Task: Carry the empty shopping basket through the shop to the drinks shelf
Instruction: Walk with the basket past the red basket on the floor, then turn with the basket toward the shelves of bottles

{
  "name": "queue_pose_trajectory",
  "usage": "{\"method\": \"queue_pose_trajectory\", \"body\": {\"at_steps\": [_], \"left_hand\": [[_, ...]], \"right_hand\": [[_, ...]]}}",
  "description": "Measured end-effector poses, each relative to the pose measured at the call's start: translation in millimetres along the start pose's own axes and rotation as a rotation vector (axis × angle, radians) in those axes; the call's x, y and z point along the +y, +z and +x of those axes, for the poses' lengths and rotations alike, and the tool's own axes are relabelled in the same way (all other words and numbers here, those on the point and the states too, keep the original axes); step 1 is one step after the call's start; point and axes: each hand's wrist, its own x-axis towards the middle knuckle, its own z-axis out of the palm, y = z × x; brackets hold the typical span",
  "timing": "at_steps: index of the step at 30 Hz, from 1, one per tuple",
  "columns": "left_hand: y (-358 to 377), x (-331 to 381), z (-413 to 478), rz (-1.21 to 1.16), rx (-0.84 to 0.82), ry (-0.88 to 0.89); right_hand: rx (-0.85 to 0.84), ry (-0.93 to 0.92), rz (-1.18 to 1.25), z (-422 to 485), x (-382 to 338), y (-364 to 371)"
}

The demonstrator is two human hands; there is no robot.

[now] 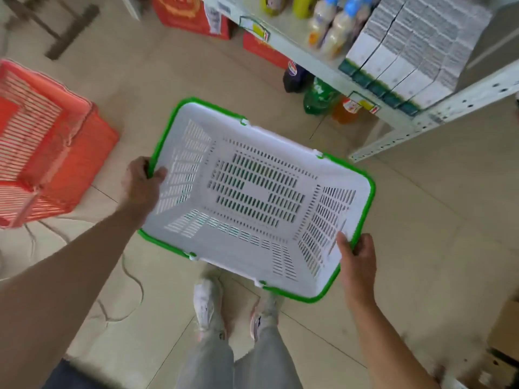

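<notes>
I hold a white slotted shopping basket [196,113] with green rim handles level in front of me, above the tiled floor. It has nothing inside. My left hand [141,183] grips its left rim, thumb over the edge. My right hand [356,262] grips the right rim near the front corner. A white metal drinks shelf [309,60] stands just beyond the basket at the upper right, with bottles [334,29] and white cartons [407,57] on it.
A stack of red baskets [42,141] sits on the floor to the left. Red boxes [191,15] and large soda bottles [317,96] stand under the shelf. A thin cable [132,276] lies on the tiles by my feet. A cardboard box [505,327] is at the right edge.
</notes>
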Motion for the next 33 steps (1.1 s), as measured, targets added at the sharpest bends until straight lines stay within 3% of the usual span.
{"method": "queue_pose_trajectory", "body": {"at_steps": [7,11,14,16,18,21,26,33], "left_hand": [[80,-35,47,0.308,-0.095,0.029],[118,-53,58,0.466,-0.077,-0.053],[132,-73,58,0.631,-0.214,-0.127],[139,-86,60,0.587,-0.305,-0.214],[142,-95,68,0.506,-0.275,-0.246],[140,-100,79,0.488,-0.243,-0.266],[95,-95,30,0.414,-0.146,-0.261],[-81,-42,-75,0.100,0.131,-0.523]], "right_hand": [[-0.025,0.118,-0.311,55,73,41],[-0.109,0.232,-0.431,89,98,55],[-0.113,0.285,-0.426,106,105,65],[-0.173,0.411,-0.359,114,110,74],[-0.190,0.530,-0.279,124,116,83],[-0.141,0.524,-0.276,136,116,85],[-0.198,0.372,-0.418,107,74,53],[-0.339,0.137,-0.556,25,-77,47]]}}
